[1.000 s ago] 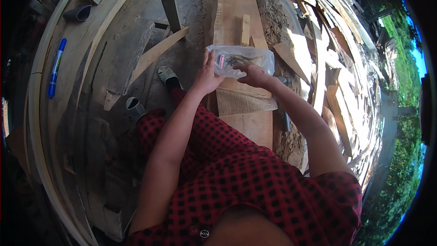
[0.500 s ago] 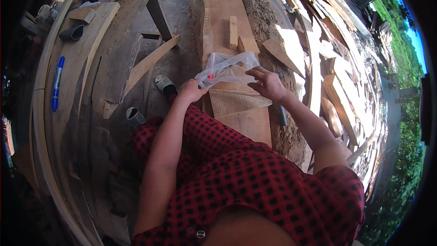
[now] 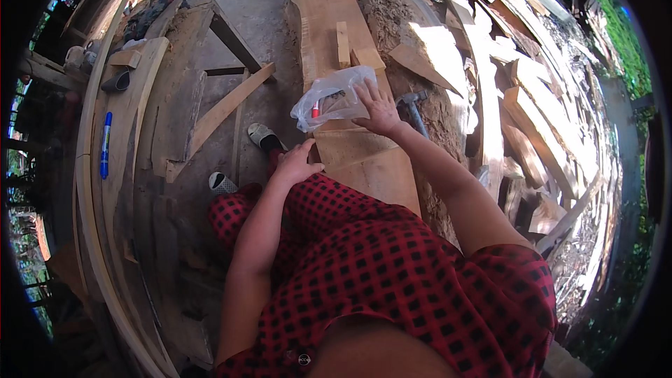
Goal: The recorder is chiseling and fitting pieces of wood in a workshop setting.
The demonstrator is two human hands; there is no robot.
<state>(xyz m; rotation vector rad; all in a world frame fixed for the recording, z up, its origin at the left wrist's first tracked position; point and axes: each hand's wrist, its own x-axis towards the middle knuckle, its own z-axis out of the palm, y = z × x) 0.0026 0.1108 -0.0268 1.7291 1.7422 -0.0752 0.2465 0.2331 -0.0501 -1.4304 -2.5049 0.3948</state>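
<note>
A clear plastic bag (image 3: 334, 89) lies on a long light wooden board (image 3: 325, 10), with a red object (image 3: 315, 110) and something dark showing through it. My right hand (image 3: 378, 106) has its fingers spread over the bag's right end. My left hand (image 3: 297, 163) is below the bag at the board's left edge, fingers apart and holding nothing. A small wood block (image 3: 342, 45) rests on the board above the bag. A hammer (image 3: 414, 113) lies just right of my right hand.
Scrap lumber (image 3: 532, 140) is piled on the right. At left are long planks (image 3: 91, 203) with a blue marker (image 3: 106, 147), a dark curved piece (image 3: 115, 82) and a wood block (image 3: 124, 58). A wooden leg frame (image 3: 234, 42) stands between them and my board. My slippered feet (image 3: 257, 133) show below.
My left hand has let go of the bag and moved down. My right hand has spread its fingers on the bag, which has shifted left. The view has shifted slightly.
</note>
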